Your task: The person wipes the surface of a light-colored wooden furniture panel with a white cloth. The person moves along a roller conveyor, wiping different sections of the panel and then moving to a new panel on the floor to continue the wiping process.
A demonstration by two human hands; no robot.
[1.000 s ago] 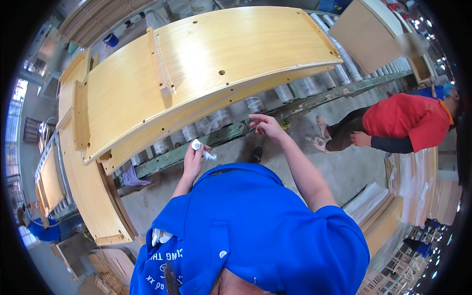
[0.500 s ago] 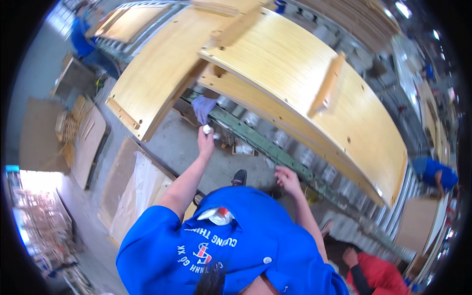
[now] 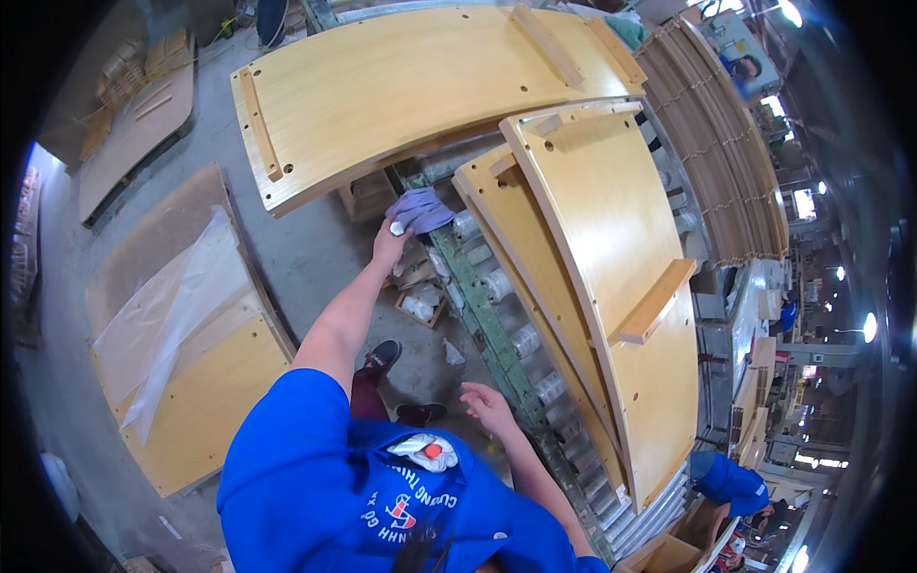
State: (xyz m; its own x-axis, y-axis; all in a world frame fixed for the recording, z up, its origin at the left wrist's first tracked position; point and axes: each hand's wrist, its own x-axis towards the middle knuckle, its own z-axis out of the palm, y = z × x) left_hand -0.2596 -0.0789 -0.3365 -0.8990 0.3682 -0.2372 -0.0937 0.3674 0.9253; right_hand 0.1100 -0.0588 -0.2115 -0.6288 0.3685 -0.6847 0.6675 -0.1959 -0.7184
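Note:
My left hand (image 3: 386,250) is closed around a small white object (image 3: 396,229), mostly hidden by the fingers. It is right against a purple cloth (image 3: 422,210) draped on the green rail (image 3: 470,294) of a roller conveyor; whether it also grips the cloth I cannot tell. My right hand (image 3: 491,411) hangs beside the rail, fingers loosely bent and apart, holding nothing. On the rollers, two curved yellow wooden panels lie stacked askew, the upper panel (image 3: 611,210) bearing a wooden batten (image 3: 659,301). Another curved panel (image 3: 401,91) lies across the conveyor's far end.
To the left, a low stack of panels (image 3: 205,392) carries a translucent plastic sheet (image 3: 177,325). A small box (image 3: 420,304) with white material stands under the conveyor. Brown stacked sheets (image 3: 721,143) rise beyond it. At lower right is a person in blue (image 3: 735,487).
My view has turned rightward, so the panels appear swung round. My left hand has come up against the purple cloth, still with the white object. My right hand stays loose and empty.

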